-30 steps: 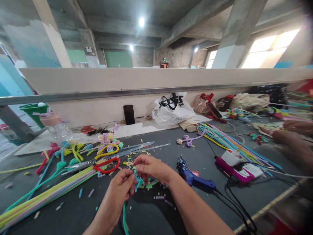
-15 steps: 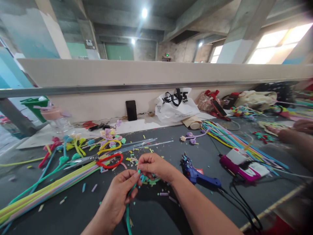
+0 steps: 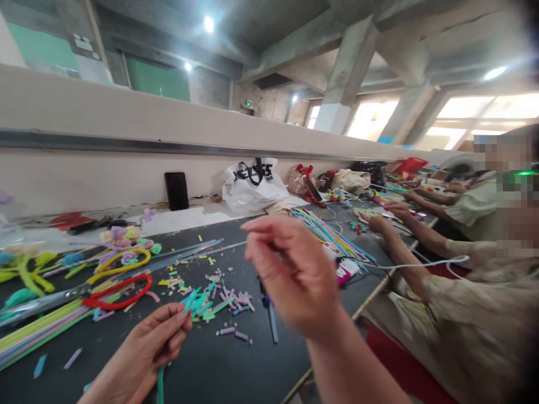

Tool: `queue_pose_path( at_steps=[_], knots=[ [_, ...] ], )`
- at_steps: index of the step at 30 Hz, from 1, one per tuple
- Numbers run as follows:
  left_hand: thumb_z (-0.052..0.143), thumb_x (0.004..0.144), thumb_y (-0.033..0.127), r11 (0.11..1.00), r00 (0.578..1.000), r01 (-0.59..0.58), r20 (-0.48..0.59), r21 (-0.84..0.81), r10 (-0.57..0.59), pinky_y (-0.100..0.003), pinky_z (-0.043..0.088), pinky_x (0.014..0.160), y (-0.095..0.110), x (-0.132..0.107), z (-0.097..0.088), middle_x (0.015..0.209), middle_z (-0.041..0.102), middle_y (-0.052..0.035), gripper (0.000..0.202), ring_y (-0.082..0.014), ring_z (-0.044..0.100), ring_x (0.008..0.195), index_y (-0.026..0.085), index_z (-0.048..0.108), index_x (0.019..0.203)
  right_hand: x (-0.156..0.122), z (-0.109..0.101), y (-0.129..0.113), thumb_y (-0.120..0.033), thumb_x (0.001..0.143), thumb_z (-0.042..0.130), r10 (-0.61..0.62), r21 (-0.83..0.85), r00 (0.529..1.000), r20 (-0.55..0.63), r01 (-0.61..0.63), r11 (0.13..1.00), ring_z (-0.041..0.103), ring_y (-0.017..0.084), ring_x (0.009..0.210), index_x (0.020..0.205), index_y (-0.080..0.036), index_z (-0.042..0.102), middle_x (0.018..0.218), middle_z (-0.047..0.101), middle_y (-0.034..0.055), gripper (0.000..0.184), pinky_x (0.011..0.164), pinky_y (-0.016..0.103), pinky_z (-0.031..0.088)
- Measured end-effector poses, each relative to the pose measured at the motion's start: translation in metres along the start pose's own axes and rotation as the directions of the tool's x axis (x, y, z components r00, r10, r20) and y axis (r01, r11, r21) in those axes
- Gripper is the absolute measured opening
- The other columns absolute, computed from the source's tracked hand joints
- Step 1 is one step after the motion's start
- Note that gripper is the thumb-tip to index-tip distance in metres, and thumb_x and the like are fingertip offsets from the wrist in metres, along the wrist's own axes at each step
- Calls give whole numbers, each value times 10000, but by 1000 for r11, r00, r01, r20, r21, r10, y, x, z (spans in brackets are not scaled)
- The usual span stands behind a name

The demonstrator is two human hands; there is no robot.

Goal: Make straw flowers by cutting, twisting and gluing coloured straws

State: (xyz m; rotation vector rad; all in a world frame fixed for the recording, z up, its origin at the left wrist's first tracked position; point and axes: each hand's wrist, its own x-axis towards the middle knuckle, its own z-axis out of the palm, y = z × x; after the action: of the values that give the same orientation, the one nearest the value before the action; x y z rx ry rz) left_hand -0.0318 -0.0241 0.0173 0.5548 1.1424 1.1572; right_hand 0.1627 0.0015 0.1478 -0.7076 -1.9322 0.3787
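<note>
My left hand (image 3: pixel 149 342) is low at the left, its fingers pinched on a teal pipe cleaner (image 3: pixel 191 300) whose stem runs down past my palm. My right hand (image 3: pixel 290 266) is raised above the dark table (image 3: pixel 227 370), blurred, with its fingers drawn together; nothing shows in them. Under the hands lies a scatter of short coloured pipe-cleaner offcuts (image 3: pixel 227 297). Large scissors with red and yellow handles (image 3: pixel 118 280) lie to the left.
A bundle of long coloured pipe cleaners (image 3: pixel 42 328) lies at the left, another (image 3: pixel 328 230) further back. Finished pipe-cleaner flowers (image 3: pixel 122 238), a phone (image 3: pixel 177 191) and a white plastic bag (image 3: pixel 252 185) sit by the wall. Other people (image 3: pixel 463 280) work at the right.
My head has turned right, bringing co-workers into view. My right hand has let go of the teal pipe cleaner and risen off the table; my left hand keeps hold.
</note>
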Motion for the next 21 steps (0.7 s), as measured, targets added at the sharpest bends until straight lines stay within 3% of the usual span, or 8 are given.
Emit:
queue_pose_path(
  at_steps=[2, 4, 6, 8, 10, 14, 18, 21],
  knots=[
    [760, 541, 362, 999, 999, 35, 15, 4, -35, -128, 297, 398, -1, -1, 0, 657, 581, 1, 330, -25, 376, 446, 154, 603, 743, -10, -28, 18, -167, 842, 411, 131, -129, 991, 40, -125, 984, 519, 103, 658, 1091, -241, 454, 819, 556, 4, 263, 608, 231, 435],
    [760, 542, 368, 997, 996, 81, 29, 3, -81, -128, 288, 394, -3, -2, 1, 653, 577, 9, 326, -24, 374, 436, 170, 593, 740, -31, -42, 51, -136, 802, 415, 287, -318, 949, 131, -234, 919, 530, 122, 719, 1103, -212, 458, 843, 558, 21, 314, 660, 251, 436],
    [766, 529, 372, 994, 993, 108, 41, 1, -108, -130, 259, 375, -4, -2, 3, 646, 574, 15, 329, -20, 355, 416, 179, 589, 729, -57, -44, 85, -93, 705, 452, 466, -507, 855, 229, -304, 806, 529, 168, 879, 1126, -176, 464, 992, 558, 73, 429, 771, 299, 423],
    [764, 530, 375, 994, 993, 107, 55, 4, -107, -130, 227, 363, -6, -3, 5, 636, 568, 16, 322, -9, 316, 395, 175, 590, 712, -81, -37, 110, -106, 661, 475, 613, -670, 755, 232, -333, 664, 464, 230, 1052, 1195, -174, 428, 1179, 498, 107, 541, 873, 364, 366],
    [756, 543, 377, 996, 993, 89, 72, 7, -89, -127, 220, 366, -7, -2, 7, 624, 558, 16, 310, 2, 290, 390, 161, 592, 694, -95, -27, 122, -105, 640, 476, 668, -755, 716, 202, -321, 572, 413, 253, 1120, 1230, -181, 396, 1266, 436, 106, 600, 891, 373, 344],
    [744, 565, 370, 995, 989, 98, 105, 19, -100, -133, 240, 375, -7, -2, 8, 619, 538, 15, 289, -2, 298, 402, 151, 597, 685, -96, -16, 127, -82, 633, 479, 671, -814, 712, 207, -256, 522, 461, 256, 1060, 1177, -171, 432, 1162, 514, 116, 554, 857, 348, 353],
    [748, 563, 353, 994, 990, 106, 89, 20, -107, -144, 268, 390, -5, -1, 4, 639, 549, 12, 285, -10, 314, 410, 158, 605, 715, -86, -21, 133, -52, 611, 486, 694, -828, 691, 201, -259, 497, 550, 234, 911, 1127, -154, 449, 1088, 541, 123, 528, 778, 320, 382],
    [750, 568, 338, 995, 991, 102, 84, -7, -101, -143, 279, 404, -6, 1, 0, 650, 559, 11, 290, -17, 340, 426, 163, 604, 748, -84, -27, 133, -108, 627, 509, 628, -745, 772, 101, -359, 562, 556, 226, 893, 1115, -140, 438, 1082, 535, 123, 494, 763, 314, 398]
  ],
)
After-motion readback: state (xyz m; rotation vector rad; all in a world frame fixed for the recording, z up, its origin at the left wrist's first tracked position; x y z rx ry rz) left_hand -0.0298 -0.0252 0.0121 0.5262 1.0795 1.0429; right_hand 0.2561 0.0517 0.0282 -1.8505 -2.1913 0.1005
